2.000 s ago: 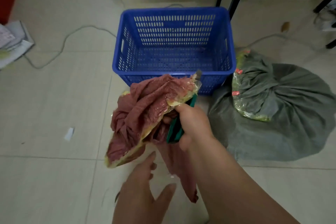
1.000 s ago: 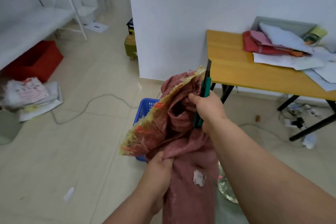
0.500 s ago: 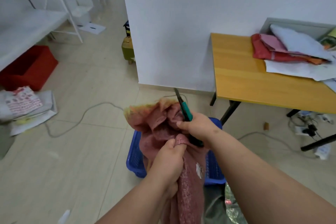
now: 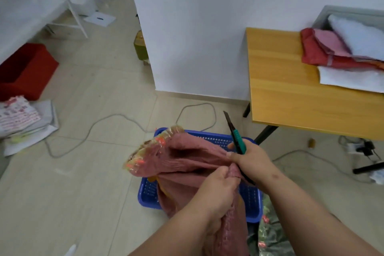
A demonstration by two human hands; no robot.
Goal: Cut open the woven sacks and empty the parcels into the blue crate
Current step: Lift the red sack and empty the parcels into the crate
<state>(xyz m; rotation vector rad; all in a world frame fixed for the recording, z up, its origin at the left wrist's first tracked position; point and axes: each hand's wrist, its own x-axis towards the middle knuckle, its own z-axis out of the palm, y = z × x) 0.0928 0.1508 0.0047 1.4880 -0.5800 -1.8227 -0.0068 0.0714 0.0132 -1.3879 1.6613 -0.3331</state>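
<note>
A dusty-red woven sack [image 4: 180, 158] hangs over the blue crate [image 4: 148, 191], its taped mouth turned to the left. My left hand [image 4: 216, 191] grips the bunched sack from below. My right hand [image 4: 252, 161] holds a green utility knife [image 4: 236, 138] with the blade pointing up and away, and pinches the sack's upper fold with the same hand. A dark green sack [image 4: 270, 233] lies on the floor at the crate's right, mostly hidden by my right forearm. Most of the crate's inside is covered by the red sack.
A wooden table [image 4: 291, 93] with folded bags stands at the right, a white wall corner [image 4: 187, 37] straight ahead. A grey cable [image 4: 116, 118] loops over the tiled floor behind the crate. A red box [image 4: 27, 70] and papers [image 4: 22, 120] sit far left.
I lifted the red sack off the floor and took it in both hands. In the last half second it dropped lower over the crate, mouth swinging left, and my view tilted down.
</note>
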